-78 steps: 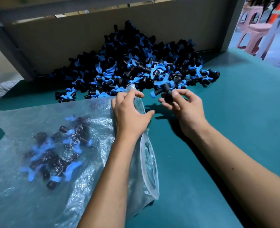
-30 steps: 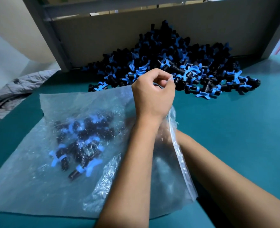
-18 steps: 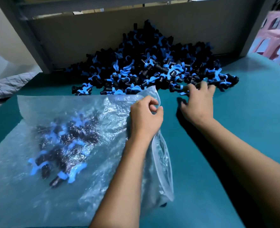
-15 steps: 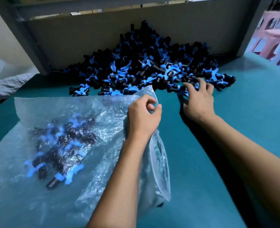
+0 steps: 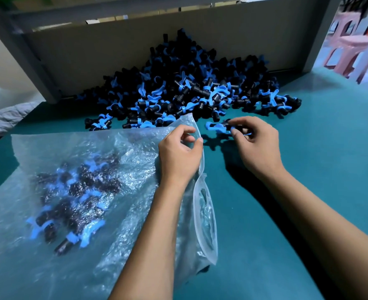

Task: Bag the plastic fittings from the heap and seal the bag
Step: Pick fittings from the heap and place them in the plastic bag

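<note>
A big heap of black and blue plastic fittings (image 5: 185, 87) lies at the back of the teal table (image 5: 308, 169). A clear bubble-wrap bag (image 5: 75, 152) lies flat at the left with several fittings (image 5: 72, 191) inside; its mouth faces right. My left hand (image 5: 178, 154) pinches the upper edge of the bag's mouth and holds it lifted. My right hand (image 5: 256, 146) hovers just right of the mouth, in front of the heap, and pinches black and blue fittings (image 5: 222, 126) in its fingertips.
A grey cardboard wall (image 5: 114, 55) backs the heap, with a metal frame post (image 5: 27, 57) at the left. Pink plastic stools (image 5: 351, 46) stand beyond the table's right end. Grey quilted cloth (image 5: 3, 120) lies past the left edge.
My right hand came out of the bag, reached to the heap's front edge, and has now drawn back toward the bag mouth with fittings pinched. The left hand kept hold of the bag's mouth.
</note>
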`<action>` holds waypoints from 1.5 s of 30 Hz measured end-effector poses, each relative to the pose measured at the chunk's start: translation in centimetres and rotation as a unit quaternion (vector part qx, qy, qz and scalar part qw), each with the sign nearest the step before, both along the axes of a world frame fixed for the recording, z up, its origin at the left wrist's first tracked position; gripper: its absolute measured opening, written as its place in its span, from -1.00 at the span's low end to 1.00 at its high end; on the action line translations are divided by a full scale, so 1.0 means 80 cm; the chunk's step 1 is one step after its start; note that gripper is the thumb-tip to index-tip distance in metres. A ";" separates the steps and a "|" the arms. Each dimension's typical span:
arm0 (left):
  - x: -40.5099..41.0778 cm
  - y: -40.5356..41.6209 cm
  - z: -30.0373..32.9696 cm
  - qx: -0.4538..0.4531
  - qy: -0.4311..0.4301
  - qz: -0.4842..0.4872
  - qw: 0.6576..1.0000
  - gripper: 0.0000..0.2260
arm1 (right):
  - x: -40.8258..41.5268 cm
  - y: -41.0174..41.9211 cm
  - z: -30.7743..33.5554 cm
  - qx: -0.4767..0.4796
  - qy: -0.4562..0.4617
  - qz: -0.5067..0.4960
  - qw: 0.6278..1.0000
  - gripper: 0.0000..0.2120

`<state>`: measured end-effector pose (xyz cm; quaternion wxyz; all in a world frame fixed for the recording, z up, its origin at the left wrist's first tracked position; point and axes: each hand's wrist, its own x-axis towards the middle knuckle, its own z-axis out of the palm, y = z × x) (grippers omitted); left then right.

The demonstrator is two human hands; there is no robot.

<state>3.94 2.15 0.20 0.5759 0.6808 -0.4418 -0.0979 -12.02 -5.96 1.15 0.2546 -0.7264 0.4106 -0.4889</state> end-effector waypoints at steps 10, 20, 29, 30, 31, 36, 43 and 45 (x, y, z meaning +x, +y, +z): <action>0.006 0.005 0.009 -0.047 0.219 -0.120 0.967 -0.86 | 0.000 0.004 -0.005 0.308 -0.304 0.201 0.879 -0.85; -0.003 0.001 0.009 -0.032 0.286 -0.113 0.951 -0.77 | -0.002 0.003 -0.005 0.278 -0.238 0.202 0.908 -0.95; -0.001 0.002 0.012 -0.032 0.240 -0.127 0.962 -0.81 | 0.001 0.003 -0.008 0.267 -0.245 0.182 0.914 -0.89; -0.003 0.002 0.011 -0.025 0.221 -0.140 0.965 -0.83 | 0.002 0.004 -0.009 0.261 -0.221 0.201 0.918 -0.90; -0.005 0.002 0.011 -0.019 0.209 -0.147 0.967 -0.84 | 0.001 0.005 -0.009 0.259 -0.212 0.212 0.918 -0.91; -0.004 0.000 0.012 -0.019 0.247 -0.126 0.961 -0.87 | 0.003 0.000 -0.009 0.270 -0.309 0.142 0.901 -0.91; -0.008 0.001 0.018 -0.054 0.333 -0.070 0.939 -0.95 | 0.011 0.005 -0.017 0.150 -0.180 0.104 0.967 -0.77; -0.012 0.001 0.021 -0.063 0.350 -0.074 0.932 -0.96 | 0.014 0.013 -0.017 0.093 -0.063 0.122 0.986 -0.66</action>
